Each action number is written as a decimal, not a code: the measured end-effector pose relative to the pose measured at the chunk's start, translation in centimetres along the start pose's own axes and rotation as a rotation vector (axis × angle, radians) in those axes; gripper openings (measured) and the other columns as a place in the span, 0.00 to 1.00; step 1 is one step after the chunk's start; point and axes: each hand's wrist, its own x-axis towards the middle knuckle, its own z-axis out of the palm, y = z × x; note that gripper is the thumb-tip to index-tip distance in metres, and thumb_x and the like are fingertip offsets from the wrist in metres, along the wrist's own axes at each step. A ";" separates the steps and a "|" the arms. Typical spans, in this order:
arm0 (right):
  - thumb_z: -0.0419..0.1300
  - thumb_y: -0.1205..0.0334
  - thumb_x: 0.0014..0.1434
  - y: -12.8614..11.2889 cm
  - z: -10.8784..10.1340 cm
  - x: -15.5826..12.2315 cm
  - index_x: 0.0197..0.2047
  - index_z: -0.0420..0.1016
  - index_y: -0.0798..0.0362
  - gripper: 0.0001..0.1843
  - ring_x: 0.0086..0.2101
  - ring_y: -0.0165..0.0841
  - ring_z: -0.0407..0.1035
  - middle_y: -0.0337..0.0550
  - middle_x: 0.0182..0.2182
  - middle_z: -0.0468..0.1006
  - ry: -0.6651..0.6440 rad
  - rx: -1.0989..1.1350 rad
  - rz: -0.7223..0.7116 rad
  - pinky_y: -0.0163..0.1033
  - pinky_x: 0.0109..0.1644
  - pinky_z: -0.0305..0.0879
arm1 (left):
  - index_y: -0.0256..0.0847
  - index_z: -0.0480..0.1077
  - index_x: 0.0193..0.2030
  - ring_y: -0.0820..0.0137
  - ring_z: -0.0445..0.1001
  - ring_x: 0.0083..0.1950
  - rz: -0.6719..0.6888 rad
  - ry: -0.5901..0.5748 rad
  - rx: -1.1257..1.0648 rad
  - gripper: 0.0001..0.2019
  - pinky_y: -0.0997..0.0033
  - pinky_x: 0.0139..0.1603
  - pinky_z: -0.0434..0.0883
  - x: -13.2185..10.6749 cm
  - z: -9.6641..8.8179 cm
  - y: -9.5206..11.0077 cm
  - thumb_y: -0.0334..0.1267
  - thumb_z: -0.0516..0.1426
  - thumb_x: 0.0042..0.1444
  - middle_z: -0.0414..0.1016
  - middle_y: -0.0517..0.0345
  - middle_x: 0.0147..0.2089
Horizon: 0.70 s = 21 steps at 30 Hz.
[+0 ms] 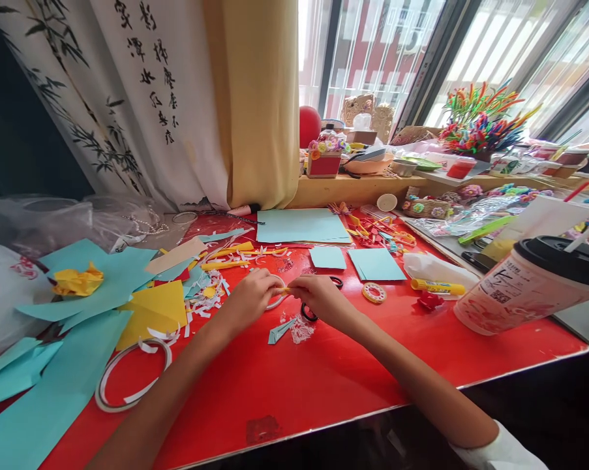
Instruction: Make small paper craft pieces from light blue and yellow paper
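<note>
My left hand (256, 291) and my right hand (318, 297) meet over the middle of the red table. Fingertips of both are closed on a small yellow strip (286, 290), probably paper, stretched between them. Most of it is hidden by the fingers. Just behind my left hand lies a white tape ring (276, 302). Black scissor handles (308, 313) show partly from under my right hand. On the table below the hands are a folded light-blue paper piece (280, 331) and a small heap of whitish shreds (302, 328).
Light-blue sheets (301, 226) and smaller squares (377, 264) lie ahead. A yellow tape roll (374, 292), a yellow glue tube (437, 286) and a large drink cup (529, 287) stand or lie right. Left are blue paper (86, 352), yellow paper (154, 313) and a large tape ring (100, 385).
</note>
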 end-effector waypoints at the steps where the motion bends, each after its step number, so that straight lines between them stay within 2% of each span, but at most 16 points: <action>1: 0.54 0.68 0.58 0.0 0.1 0.0 0.32 0.75 0.58 0.09 0.26 0.27 0.64 0.42 0.26 0.74 0.008 -0.003 -0.009 0.31 0.29 0.53 | 0.40 0.70 0.37 0.68 0.65 0.39 0.007 -0.006 0.005 0.12 0.68 0.40 0.62 0.0 0.1 -0.1 0.38 0.46 0.60 0.67 0.55 0.36; 6: 0.51 0.69 0.60 0.4 0.5 0.0 0.40 0.74 0.56 0.10 0.29 0.28 0.65 0.43 0.29 0.72 0.051 -0.001 -0.052 0.31 0.31 0.55 | 0.40 0.69 0.36 0.68 0.65 0.39 -0.012 -0.016 -0.004 0.12 0.69 0.40 0.62 0.2 0.5 -0.3 0.36 0.45 0.60 0.67 0.55 0.35; 9: 0.50 0.68 0.61 0.6 0.7 0.0 0.39 0.74 0.57 0.12 0.29 0.29 0.64 0.44 0.29 0.71 0.065 -0.034 -0.102 0.32 0.32 0.56 | 0.40 0.69 0.34 0.68 0.66 0.39 -0.037 -0.037 -0.077 0.12 0.70 0.41 0.62 0.2 0.2 0.1 0.36 0.46 0.59 0.69 0.56 0.36; 13: 0.48 0.68 0.61 0.7 0.8 -0.1 0.38 0.74 0.57 0.13 0.30 0.29 0.64 0.45 0.30 0.71 0.069 -0.046 -0.151 0.32 0.33 0.57 | 0.40 0.69 0.31 0.70 0.68 0.36 -0.134 -0.105 -0.208 0.13 0.73 0.36 0.63 0.3 -0.5 0.6 0.39 0.46 0.58 0.71 0.58 0.35; 16: 0.49 0.68 0.61 0.8 0.8 -0.2 0.37 0.74 0.57 0.13 0.31 0.30 0.65 0.47 0.31 0.72 0.037 -0.050 -0.167 0.33 0.34 0.58 | 0.40 0.69 0.30 0.69 0.68 0.35 -0.162 -0.115 -0.177 0.12 0.72 0.36 0.63 0.4 -0.4 0.7 0.40 0.47 0.57 0.71 0.57 0.34; 19: 0.51 0.68 0.60 0.8 0.5 -0.3 0.35 0.76 0.57 0.12 0.29 0.30 0.67 0.46 0.29 0.75 -0.037 0.026 -0.102 0.33 0.32 0.59 | 0.40 0.70 0.31 0.67 0.67 0.39 -0.083 -0.060 -0.079 0.12 0.70 0.40 0.63 0.4 -0.3 0.6 0.39 0.47 0.57 0.70 0.55 0.35; 21: 0.52 0.65 0.59 0.8 0.1 -0.3 0.35 0.76 0.56 0.11 0.28 0.30 0.69 0.45 0.27 0.77 -0.096 0.177 -0.006 0.33 0.32 0.61 | 0.40 0.71 0.33 0.67 0.66 0.40 -0.044 -0.062 -0.059 0.13 0.69 0.42 0.62 0.4 -0.6 0.5 0.39 0.47 0.58 0.70 0.55 0.36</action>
